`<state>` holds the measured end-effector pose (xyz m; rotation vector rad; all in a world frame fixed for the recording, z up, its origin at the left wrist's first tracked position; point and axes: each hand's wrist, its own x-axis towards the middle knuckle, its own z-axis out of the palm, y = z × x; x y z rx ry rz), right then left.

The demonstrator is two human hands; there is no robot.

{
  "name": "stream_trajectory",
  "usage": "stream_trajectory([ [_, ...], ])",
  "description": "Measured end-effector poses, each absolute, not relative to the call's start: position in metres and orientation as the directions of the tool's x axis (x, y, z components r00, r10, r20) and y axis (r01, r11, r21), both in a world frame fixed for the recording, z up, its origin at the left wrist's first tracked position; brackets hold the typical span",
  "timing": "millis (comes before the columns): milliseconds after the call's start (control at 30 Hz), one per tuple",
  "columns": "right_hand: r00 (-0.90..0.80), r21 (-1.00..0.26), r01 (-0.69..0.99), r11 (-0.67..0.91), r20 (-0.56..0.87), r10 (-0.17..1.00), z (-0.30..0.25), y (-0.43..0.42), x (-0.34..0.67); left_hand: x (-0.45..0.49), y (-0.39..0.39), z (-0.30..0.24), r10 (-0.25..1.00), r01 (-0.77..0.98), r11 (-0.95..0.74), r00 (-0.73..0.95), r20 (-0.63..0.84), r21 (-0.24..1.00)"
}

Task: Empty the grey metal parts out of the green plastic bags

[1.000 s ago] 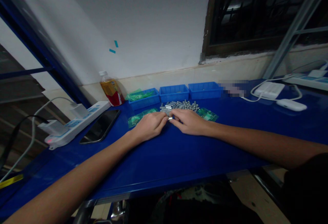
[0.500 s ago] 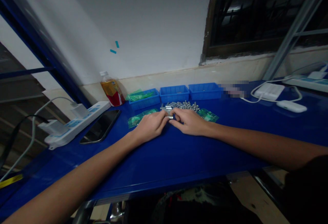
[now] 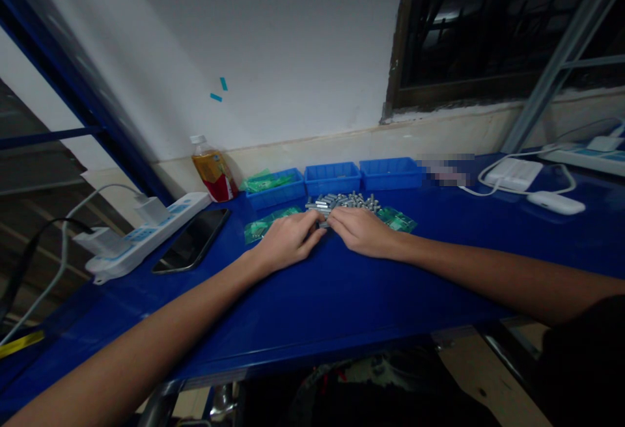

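Note:
My left hand point(image 3: 291, 237) rests over the blue table, thumb and fingers curled towards each other around a small silvery metal piece point(image 3: 323, 224). Close beside it, my right hand point(image 3: 364, 230) has its fingers pressed together, tips at the same spot; whether they pinch anything is hidden. Just beyond both hands lies a pile of silvery metal cylinders point(image 3: 359, 201), like bolts or sleeves. A green plastic bag with small parts point(image 3: 256, 230) sits by my left hand, and another green bag point(image 3: 398, 220) lies past my right wrist.
Three blue bins stand along the wall: a left bin point(image 3: 276, 194) with green bags, a middle bin point(image 3: 332, 183) and a right bin point(image 3: 390, 176). Leftward are a drink bottle point(image 3: 215, 170), a phone point(image 3: 193, 245) and a power strip point(image 3: 141, 241). White chargers point(image 3: 515, 174) and cables lie right.
My right hand's fingers have closed together and straightened from a curled, parted grip. The bright metal piece between the hands is now mostly covered. My left hand has hardly moved.

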<state>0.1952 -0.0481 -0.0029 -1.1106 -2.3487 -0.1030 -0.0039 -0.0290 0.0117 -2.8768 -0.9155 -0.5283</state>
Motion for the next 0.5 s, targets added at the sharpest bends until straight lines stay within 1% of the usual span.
stream_trajectory([
  [233,-0.509,-0.268,0.675,0.688,0.505,0.697,-0.0013,-0.0514,0.1955,-0.0034,-0.0268,0.0108,0.541,0.594,-0.798,0.779,0.316,-0.097],
  [433,-0.509,-0.284,0.671,0.685,0.495,0.704,-0.0009,-0.0533,0.1956,-0.0034,-0.0273,0.0124,0.545,0.598,-0.796,0.777,0.314,-0.098],
  [500,-0.510,-0.281,0.681,0.676,0.481,0.713,-0.0008,-0.0529,0.1951,-0.0035,-0.0275,0.0120,0.554,0.603,-0.794,0.771,0.315,-0.078],
])
